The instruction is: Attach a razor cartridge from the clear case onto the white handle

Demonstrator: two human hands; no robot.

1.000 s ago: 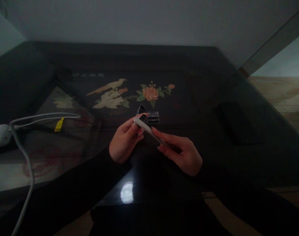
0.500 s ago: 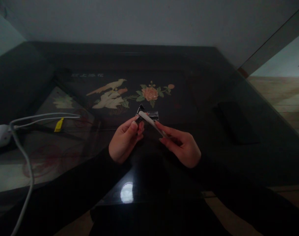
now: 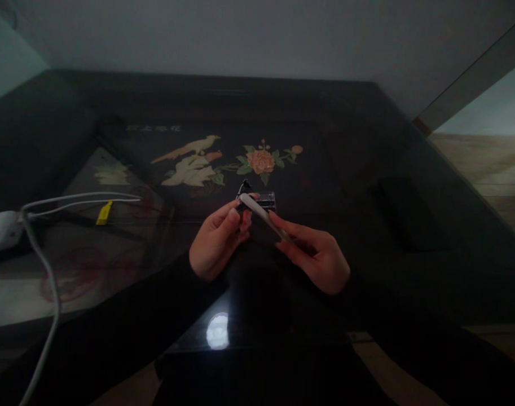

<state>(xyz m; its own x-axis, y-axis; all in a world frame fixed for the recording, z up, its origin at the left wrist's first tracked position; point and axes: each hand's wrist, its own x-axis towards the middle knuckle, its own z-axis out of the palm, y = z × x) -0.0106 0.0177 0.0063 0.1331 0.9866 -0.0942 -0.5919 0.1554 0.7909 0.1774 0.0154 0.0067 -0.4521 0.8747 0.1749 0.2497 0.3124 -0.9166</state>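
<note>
A: Where is the white bar (image 3: 260, 212)?
B: Above the counter (image 3: 240, 98), toward its near edge; the right hand (image 3: 314, 256) grips it narrowly.
A: And the left hand (image 3: 217, 242)?
B: Its grip holds a small black piece (image 3: 242, 207).

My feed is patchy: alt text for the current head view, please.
The right hand holds a slim pale tool above a dark table, the left hand near its far end, by something dark too small to identify. Beyond lies a clear case; far left, a yellow tag.
</note>
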